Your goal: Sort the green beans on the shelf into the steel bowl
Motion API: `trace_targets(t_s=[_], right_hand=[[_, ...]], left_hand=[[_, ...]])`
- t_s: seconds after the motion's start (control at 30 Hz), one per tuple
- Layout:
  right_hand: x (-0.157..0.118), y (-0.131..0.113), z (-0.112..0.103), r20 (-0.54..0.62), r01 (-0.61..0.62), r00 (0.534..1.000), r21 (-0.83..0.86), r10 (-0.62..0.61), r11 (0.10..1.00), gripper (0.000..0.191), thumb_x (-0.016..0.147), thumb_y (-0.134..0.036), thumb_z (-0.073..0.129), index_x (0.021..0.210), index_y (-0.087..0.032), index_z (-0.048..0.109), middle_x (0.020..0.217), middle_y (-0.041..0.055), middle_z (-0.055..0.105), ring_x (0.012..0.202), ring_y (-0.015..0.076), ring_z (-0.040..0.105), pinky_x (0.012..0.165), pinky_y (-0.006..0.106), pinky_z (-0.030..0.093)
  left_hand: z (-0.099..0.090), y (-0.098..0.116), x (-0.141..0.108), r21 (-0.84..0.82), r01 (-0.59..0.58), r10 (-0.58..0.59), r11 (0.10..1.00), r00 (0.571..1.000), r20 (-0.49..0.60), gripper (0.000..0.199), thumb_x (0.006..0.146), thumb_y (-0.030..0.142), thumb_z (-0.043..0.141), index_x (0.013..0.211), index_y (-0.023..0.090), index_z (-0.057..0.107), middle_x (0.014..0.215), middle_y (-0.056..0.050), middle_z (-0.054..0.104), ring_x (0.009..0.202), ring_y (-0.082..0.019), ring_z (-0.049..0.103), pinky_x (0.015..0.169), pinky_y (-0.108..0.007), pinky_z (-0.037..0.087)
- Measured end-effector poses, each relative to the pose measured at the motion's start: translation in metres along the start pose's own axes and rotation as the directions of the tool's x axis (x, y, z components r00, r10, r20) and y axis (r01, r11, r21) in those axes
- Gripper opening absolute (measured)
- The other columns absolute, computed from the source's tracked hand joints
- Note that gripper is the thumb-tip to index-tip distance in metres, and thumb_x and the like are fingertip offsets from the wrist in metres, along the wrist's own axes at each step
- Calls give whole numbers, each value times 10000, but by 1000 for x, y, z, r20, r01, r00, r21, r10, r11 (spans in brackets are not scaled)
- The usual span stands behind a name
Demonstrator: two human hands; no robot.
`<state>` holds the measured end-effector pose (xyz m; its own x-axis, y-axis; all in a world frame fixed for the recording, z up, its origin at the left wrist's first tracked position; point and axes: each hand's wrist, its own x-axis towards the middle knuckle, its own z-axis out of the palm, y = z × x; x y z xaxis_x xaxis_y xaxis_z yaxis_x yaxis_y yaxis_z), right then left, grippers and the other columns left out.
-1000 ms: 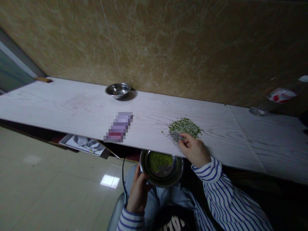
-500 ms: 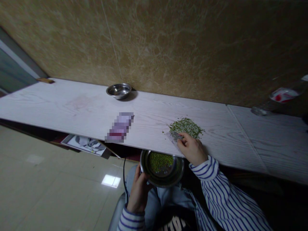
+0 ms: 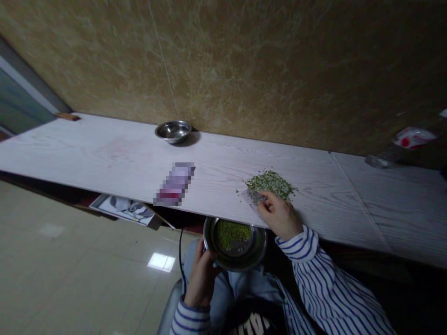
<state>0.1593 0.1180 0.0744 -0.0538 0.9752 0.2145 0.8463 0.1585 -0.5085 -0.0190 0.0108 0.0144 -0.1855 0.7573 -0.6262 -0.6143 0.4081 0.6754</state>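
My left hand (image 3: pixel 202 274) grips the left side of a steel bowl (image 3: pixel 258 256) below the table's front edge, over my lap. Green beans or grains (image 3: pixel 230 232) lie in the bowl, mostly on its left side. On the table, a loose pile of small green and white grains (image 3: pixel 272 181) is spread out beyond my right hand (image 3: pixel 277 214). The fingers of that hand are pinched on a thin, see-through piece of plastic (image 3: pixel 250 199), which lies low against the near left side of the pile. Whether it is a card or a small bag I cannot tell.
A smaller steel bowl (image 3: pixel 173 132) stands by the wall. A blurred purple packet-like item (image 3: pixel 175 184) lies left of the pile. At the right is a clear bottle (image 3: pixel 401 146) with a red-and-white label. An open drawer (image 3: pixel 122 209) juts out under the table (image 3: pixel 216 158).
Almost nothing differs. Both hands keep their hold, and the whole view has shifted very slightly.
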Motion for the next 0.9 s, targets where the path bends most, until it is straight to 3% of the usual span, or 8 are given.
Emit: trace_targets(t_s=[0.37,0.6,0.73,0.9], right_hand=[[5,-1,2,-3,-33,999,-8,33,999,288,784,-269,502,1037,-209,626,682,9,688,537,142,599,544,239,425],[17,-6,8,35,17,999,-73,-15,997,301,819,-266,474,1076,-209,619,695,10,694,564,145,600,573,250,420],[19,-10,7,62,51,997,-88,-45,995,306,837,-282,463,1094,-228,621,723,6,703,570,146,609,543,249,409],[23,-16,7,72,61,996,-174,-49,983,316,856,-295,448,1122,-258,615,795,23,720,684,179,650,616,272,444]], left_hand=[[-3,0,3,-1,-19,19,1000,1000,1,625,600,277,573,1220,302,494,1007,-35,596,805,-177,532,631,-294,454],[-7,4,5,-13,-4,4,1000,1000,8,702,597,234,574,1288,279,455,1077,-85,580,850,-206,536,605,-282,447],[-12,11,4,-19,-37,37,999,999,9,664,622,244,571,1275,304,466,1091,-65,584,874,-203,533,636,-297,457],[-20,16,10,3,-48,48,999,998,-40,675,617,268,589,1279,315,467,1076,-48,600,890,-201,542,653,-301,458]])
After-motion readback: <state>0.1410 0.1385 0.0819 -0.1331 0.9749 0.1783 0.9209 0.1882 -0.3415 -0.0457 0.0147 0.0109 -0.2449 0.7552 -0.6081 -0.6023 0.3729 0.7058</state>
